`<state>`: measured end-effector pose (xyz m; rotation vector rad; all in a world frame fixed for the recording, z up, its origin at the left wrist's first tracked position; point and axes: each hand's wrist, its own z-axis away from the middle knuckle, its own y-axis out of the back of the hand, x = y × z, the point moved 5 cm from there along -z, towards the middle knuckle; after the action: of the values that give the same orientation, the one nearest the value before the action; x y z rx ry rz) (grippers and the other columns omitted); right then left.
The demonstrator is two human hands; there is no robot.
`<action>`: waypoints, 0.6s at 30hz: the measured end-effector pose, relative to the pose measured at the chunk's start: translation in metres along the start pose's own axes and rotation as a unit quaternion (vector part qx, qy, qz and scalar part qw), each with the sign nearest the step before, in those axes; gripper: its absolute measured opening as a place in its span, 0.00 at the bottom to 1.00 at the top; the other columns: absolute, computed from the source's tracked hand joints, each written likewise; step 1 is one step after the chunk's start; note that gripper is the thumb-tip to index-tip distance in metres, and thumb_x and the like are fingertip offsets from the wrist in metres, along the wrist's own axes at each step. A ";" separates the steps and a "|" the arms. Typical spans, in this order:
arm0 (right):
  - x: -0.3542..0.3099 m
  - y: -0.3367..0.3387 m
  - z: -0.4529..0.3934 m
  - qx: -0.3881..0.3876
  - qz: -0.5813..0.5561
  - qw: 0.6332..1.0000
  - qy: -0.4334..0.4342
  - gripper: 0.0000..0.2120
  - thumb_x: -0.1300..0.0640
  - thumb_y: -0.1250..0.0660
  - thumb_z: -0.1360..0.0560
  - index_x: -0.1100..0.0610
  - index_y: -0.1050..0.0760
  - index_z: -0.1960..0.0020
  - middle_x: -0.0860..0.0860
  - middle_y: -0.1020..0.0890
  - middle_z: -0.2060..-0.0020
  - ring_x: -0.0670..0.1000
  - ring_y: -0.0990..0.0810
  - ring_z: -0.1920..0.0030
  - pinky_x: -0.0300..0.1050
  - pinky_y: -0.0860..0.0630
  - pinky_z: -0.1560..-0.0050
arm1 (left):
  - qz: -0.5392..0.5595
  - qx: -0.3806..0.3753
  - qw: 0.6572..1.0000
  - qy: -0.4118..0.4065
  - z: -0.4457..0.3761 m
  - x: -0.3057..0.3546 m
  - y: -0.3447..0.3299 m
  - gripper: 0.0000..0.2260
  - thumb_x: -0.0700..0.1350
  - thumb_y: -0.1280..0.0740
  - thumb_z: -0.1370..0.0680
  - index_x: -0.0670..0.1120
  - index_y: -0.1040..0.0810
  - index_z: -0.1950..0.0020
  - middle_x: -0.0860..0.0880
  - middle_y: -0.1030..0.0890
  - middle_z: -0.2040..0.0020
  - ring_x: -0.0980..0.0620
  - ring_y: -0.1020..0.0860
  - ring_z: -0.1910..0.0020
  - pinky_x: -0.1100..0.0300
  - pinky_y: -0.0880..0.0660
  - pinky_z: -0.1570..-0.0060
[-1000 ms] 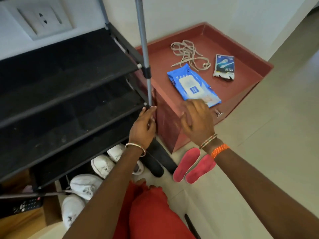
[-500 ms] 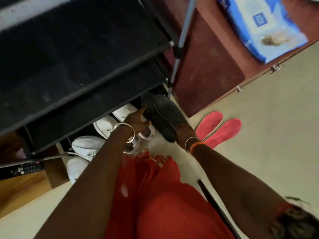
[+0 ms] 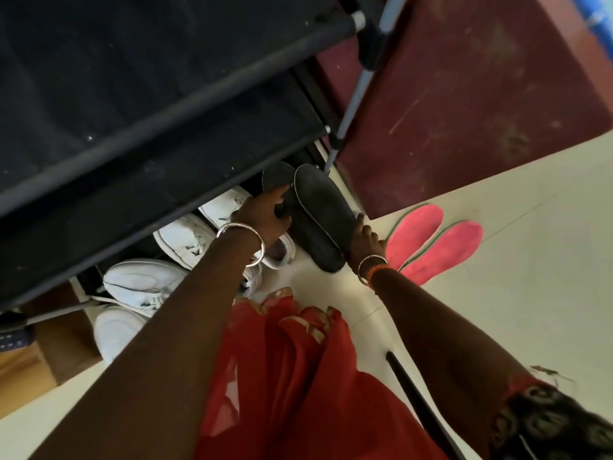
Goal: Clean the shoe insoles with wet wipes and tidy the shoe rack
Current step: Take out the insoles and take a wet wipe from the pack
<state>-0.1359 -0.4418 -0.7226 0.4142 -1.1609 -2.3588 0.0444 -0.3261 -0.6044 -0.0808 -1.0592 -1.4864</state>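
Two black insoles lie side by side on the floor at the foot of the black shoe rack (image 3: 149,94). My left hand (image 3: 262,217) grips the left black insole (image 3: 277,177) with its fingers over the edge. My right hand (image 3: 365,239) holds the right black insole (image 3: 321,200) at its near edge, thumb on top. Two pink insoles (image 3: 431,240) rest flat on the floor just right of my right hand. A blue sliver of the wet wipes pack (image 3: 601,18) shows at the top right corner.
Several white shoes (image 3: 185,237) stand in a row under the rack's lowest shelf. A dark red cabinet (image 3: 464,111) stands right of the rack's metal pole (image 3: 351,101). A black rod (image 3: 418,400) lies on the pale floor. My red garment (image 3: 292,376) fills the lower middle.
The view has dropped from the cabinet top to the floor. Both hands came down from the rack pole and cabinet, and each now holds a black insole.
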 end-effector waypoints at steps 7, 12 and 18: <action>-0.002 0.015 0.014 -0.045 -0.159 0.985 -0.059 0.10 0.59 0.35 0.30 0.62 0.23 0.50 0.61 0.20 0.49 0.63 0.22 0.46 0.50 0.26 0.51 | 0.007 0.029 0.999 0.030 0.014 -0.006 0.001 0.19 0.38 0.35 0.25 0.45 0.28 0.34 0.45 0.19 0.44 0.45 0.22 0.43 0.54 0.29 0.38; 0.000 0.048 0.039 0.000 -0.311 0.947 -0.083 0.09 0.63 0.38 0.26 0.65 0.23 0.50 0.63 0.20 0.51 0.62 0.23 0.48 0.43 0.33 0.57 | 0.019 0.029 0.999 0.026 0.021 0.010 0.008 0.16 0.38 0.36 0.24 0.42 0.27 0.36 0.42 0.20 0.44 0.44 0.23 0.43 0.59 0.30 0.40; 0.012 0.116 0.107 0.016 -0.349 0.937 -0.019 0.06 0.65 0.36 0.25 0.62 0.23 0.50 0.53 0.25 0.60 0.52 0.28 0.58 0.39 0.38 0.59 | -0.005 0.001 1.000 0.018 0.075 0.054 0.016 0.20 0.39 0.36 0.23 0.43 0.32 0.31 0.39 0.24 0.38 0.40 0.26 0.40 0.56 0.31 0.39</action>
<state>-0.1626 -0.4393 -0.5668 0.9209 -1.2069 -2.9504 0.0053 -0.3167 -0.5197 -0.0469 -1.0349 -1.4908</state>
